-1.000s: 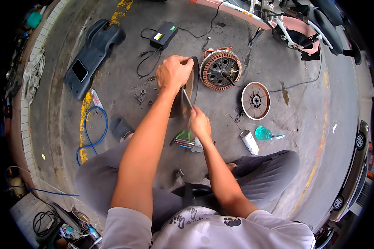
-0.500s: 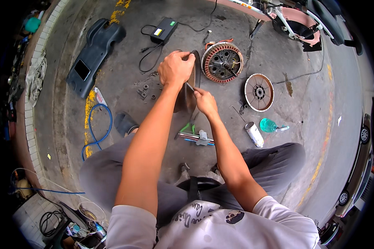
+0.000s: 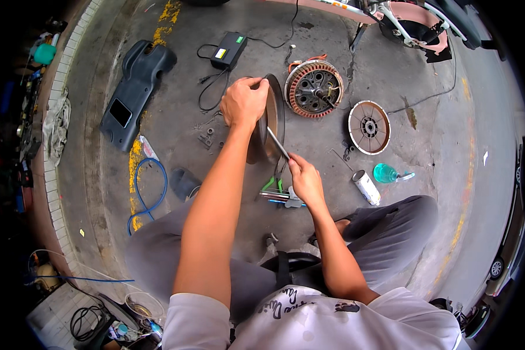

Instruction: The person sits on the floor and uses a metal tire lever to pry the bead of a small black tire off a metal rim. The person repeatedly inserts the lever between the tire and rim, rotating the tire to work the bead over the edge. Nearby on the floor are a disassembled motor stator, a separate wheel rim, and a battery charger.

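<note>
My left hand (image 3: 245, 104) grips the top edge of a dark round wheel rim (image 3: 280, 114) that stands upright on the ground, its brownish inner wall turned partly toward me. In my closed right hand (image 3: 306, 182) is a slim grey metal rod-like tool (image 3: 277, 142), its far end at the rim's inner side; whether it touches cannot be made out. Just right of the rim lies a motor stator (image 3: 314, 88) with copper windings and a central shaft. Farther right lies a round spoked cover (image 3: 369, 127). Pliers with green handles (image 3: 268, 184) lie below the rim.
A spray can (image 3: 366, 187) and a teal spray bottle (image 3: 386, 173) lie near my right knee. Loose nuts (image 3: 206, 139) are left of the rim. Beyond are a black charger (image 3: 228, 50), a dark plastic panel (image 3: 135, 93) and a pink two-wheeler (image 3: 411, 28). A blue hose (image 3: 165, 185) curls at left.
My right hand has drawn back toward me and slightly right, so more of the metal tool shows outside the rim. My left hand keeps its hold. The whole view has shifted slightly.
</note>
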The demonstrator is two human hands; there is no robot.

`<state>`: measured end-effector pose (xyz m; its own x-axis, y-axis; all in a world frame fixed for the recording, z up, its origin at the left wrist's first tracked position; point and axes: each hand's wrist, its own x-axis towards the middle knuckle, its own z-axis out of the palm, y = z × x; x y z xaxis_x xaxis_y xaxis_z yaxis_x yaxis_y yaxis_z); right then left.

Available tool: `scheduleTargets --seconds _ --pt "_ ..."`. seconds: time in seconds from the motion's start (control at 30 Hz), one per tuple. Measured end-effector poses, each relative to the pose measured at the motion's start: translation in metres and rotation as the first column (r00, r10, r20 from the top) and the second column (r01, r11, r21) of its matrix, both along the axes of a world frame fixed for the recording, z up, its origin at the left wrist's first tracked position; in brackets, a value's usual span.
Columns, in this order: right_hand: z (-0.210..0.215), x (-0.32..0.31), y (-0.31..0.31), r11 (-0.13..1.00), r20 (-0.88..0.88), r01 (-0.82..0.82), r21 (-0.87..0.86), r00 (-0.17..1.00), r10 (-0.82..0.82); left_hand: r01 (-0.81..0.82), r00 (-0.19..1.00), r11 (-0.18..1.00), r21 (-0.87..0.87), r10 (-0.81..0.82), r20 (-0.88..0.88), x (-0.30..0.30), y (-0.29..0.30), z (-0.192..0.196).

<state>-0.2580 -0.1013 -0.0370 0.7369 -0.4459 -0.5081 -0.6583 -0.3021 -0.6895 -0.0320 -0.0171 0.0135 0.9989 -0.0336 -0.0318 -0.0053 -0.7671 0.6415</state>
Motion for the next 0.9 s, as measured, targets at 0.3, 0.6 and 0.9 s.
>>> scheduleTargets --seconds 0.3,0.6,0.9 --pt "-0.027 0.063 -0.021 0.999 0.055 0.015 -0.051 0.998 -0.012 0.048 0.997 0.999 -0.003 -0.048 0.064 -0.010 -0.007 -0.006" --pt "0.030 -0.098 0.017 0.986 -0.008 0.097 0.136 0.995 -0.096 0.096 0.995 0.995 0.020 -0.096 0.000 -0.008 -0.002 0.002" --pt "-0.012 -0.102 0.016 0.996 0.080 0.091 -0.008 0.993 -0.090 0.252 0.962 0.962 0.103 -0.261 0.082 -0.057 -0.027 0.002"
